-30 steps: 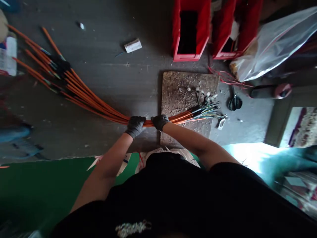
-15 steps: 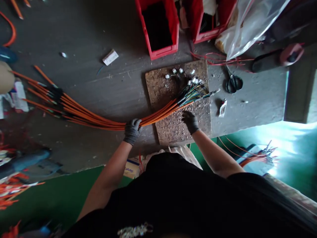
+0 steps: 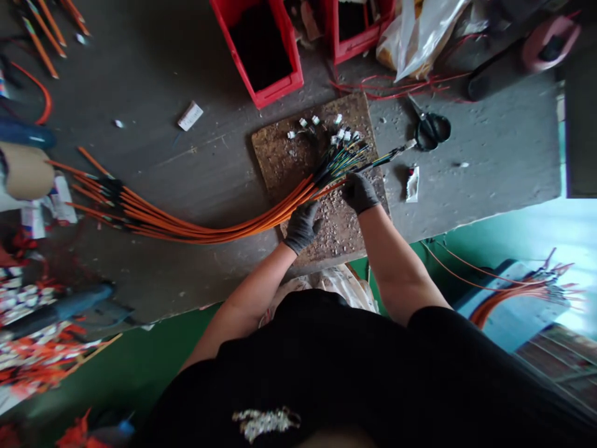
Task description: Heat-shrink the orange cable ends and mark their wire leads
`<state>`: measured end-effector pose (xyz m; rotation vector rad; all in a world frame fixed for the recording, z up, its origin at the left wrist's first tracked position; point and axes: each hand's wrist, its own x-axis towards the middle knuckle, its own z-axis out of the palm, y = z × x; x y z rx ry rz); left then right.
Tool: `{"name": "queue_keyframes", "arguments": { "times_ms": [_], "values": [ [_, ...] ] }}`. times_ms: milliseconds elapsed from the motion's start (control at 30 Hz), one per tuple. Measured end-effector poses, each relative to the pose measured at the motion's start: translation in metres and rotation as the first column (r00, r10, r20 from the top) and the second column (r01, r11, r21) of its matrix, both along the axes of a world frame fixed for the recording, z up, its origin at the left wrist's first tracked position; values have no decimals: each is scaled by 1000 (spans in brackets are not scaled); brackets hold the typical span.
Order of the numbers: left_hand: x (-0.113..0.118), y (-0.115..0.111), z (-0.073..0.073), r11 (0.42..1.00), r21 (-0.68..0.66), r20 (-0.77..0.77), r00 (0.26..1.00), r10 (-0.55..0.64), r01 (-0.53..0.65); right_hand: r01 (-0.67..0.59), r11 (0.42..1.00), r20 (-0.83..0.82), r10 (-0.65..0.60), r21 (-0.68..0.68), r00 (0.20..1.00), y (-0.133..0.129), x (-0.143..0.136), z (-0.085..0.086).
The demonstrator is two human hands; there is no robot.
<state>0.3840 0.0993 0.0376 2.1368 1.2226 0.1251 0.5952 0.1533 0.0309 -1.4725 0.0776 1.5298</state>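
Note:
A bundle of orange cables curves across the dark workbench. Its right end fans into thin coloured wires with small white connectors over a worn brown board. My left hand, in a dark grey glove, is at the lower side of the bundle, fingers touching the cables and thumb held apart. Farther right, my right hand, gloved alike, is closed around one orange cable near its stripped end. That cable's dark end reaches past the board to a pale connector.
Two red bins stand at the back, near a clear plastic bag. Black-handled scissors and a torn white wrapper lie to the right. A tape roll sits far left. More cables rest on a stool at lower right.
My left hand has slid right along the bundle and its grip has loosened. My right hand has moved up to the cables and closed on one. The camera view has shifted.

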Motion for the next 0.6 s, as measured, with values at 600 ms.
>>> {"name": "queue_keyframes", "arguments": {
  "times_ms": [600],
  "values": [
    [16,12,-1,984,-168,-51,997,-66,56,-141,969,139,115,201,984,-64,21,45]
  ]
}}
